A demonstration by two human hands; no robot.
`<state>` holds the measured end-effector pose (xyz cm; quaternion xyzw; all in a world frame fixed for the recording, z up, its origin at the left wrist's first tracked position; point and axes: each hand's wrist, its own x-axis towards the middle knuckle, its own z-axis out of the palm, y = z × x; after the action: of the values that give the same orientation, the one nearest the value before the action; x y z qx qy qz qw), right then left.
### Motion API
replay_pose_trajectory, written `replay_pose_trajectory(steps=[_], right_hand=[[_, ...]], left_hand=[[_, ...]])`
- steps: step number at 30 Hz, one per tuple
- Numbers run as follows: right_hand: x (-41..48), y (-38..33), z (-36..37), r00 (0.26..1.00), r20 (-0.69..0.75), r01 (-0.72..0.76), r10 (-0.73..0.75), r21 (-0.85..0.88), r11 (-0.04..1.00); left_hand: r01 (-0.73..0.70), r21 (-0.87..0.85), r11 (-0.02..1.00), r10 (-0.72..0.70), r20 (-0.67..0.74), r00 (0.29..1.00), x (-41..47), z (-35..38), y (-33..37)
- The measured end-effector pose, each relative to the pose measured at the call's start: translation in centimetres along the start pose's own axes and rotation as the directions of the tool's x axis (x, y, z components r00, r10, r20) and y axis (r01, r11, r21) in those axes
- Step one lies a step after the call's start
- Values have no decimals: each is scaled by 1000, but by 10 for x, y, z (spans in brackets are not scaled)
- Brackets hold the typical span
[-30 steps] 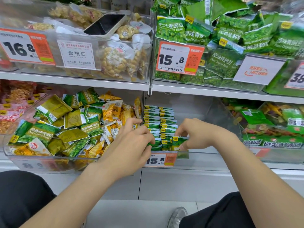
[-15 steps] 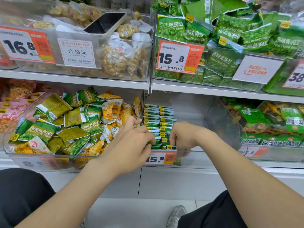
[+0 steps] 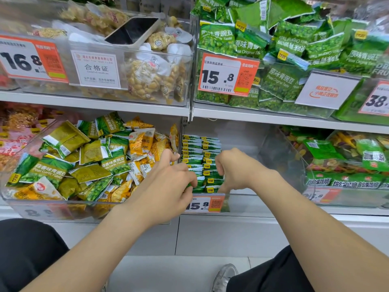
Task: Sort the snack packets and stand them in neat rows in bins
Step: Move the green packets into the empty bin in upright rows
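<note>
**Desk:** Where does the stock stand?

**Me:** The green packets [image 3: 202,152] stand on edge in two rows along the left side of the clear middle bin [image 3: 263,196] on the lower shelf. They are small, flat and glossy, each with a yellow corner label turned the same way. The back ones look even. The front few lean a little where I am working.

**Desk:** What has just changed?

**Me:** A second ago my right hand [image 3: 235,169] held one packet out at the front, just above the price tag [image 3: 207,204]. Now that packet is down in the right row and the hand has closed over it. My left hand [image 3: 168,186] has hardly moved and keeps bracing the front of the left row.

**Desk:** And the fingers?

**Me:** The right fingers [image 3: 220,165] curl downward and pinch the front packets of the right row, with the thumb below. The left fingers [image 3: 189,175] curl round the front packets of the left row, thumb lifted.

**Desk:** What does that mean for the job?

**Me:** I judge one more packet is seated, and both rows now reach nearly to the front wall. They fill only the left part of the bin, so more rows should fit.

**Desk:** What's around it?

**Me:** Just to the left, a loose heap [image 3: 88,157] of green, olive and yellow packets lies unsorted in its own bin. To the right is another bin [image 3: 345,180] of mixed packets. More bins sit on the shelf above.
</note>
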<state>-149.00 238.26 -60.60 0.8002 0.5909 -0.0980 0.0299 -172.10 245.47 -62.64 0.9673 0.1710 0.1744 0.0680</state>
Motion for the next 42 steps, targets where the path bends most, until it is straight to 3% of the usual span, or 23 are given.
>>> replay_pose_trajectory(steps=[3, 6, 9, 13, 17, 19, 22, 26, 28, 34, 38, 42], right_hand=[[2, 7, 0, 998, -24, -48, 51, 89, 995], [2, 12, 5, 985, 159, -90, 71, 116, 989], [0, 6, 1, 966, 223, -179, 128, 229, 957], [3, -16, 3, 951, 281, -135, 131, -8, 991], [8, -18, 7, 962, 248, -140, 111, 101, 985], [5, -7, 7, 949, 299, -204, 102, 333, 921], [-4, 3, 0, 925, 362, -330, 115, 617, 714], [10, 11, -4, 901, 254, -422, 352, 699, 577], [21, 10, 1, 877, 227, -452, 424, 689, 566], [62, 1, 13, 882, 99, -349, 460, 793, 500], [82, 2, 11, 855, 132, -374, 501, 827, 419], [93, 0, 15, 831, 144, -407, 537, 816, 411]], left_hand=[[0, -8, 1000, 0, -5, 1000, -1, 0, -1], [-7, -21, 1000, 7, -16, 1000, -2, 2, -2], [-13, -36, 999, 12, -25, 1000, 0, 5, -2], [-14, -45, 999, 11, -57, 998, 1, 6, -3], [-25, -16, 1000, 25, -31, 999, -1, 5, -3], [-18, -11, 1000, 17, -38, 999, -1, 6, -3], [13, -20, 1000, -15, -124, 992, 3, 6, -2], [109, -132, 985, -138, -241, 961, 14, 3, 1], [155, -166, 974, -193, -251, 949, 22, 2, 1], [377, -282, 882, -414, -84, 906, 40, 12, -4], [391, -284, 875, -425, -67, 903, 40, 13, -5], [354, -259, 899, -383, -70, 921, 38, 15, -5]])
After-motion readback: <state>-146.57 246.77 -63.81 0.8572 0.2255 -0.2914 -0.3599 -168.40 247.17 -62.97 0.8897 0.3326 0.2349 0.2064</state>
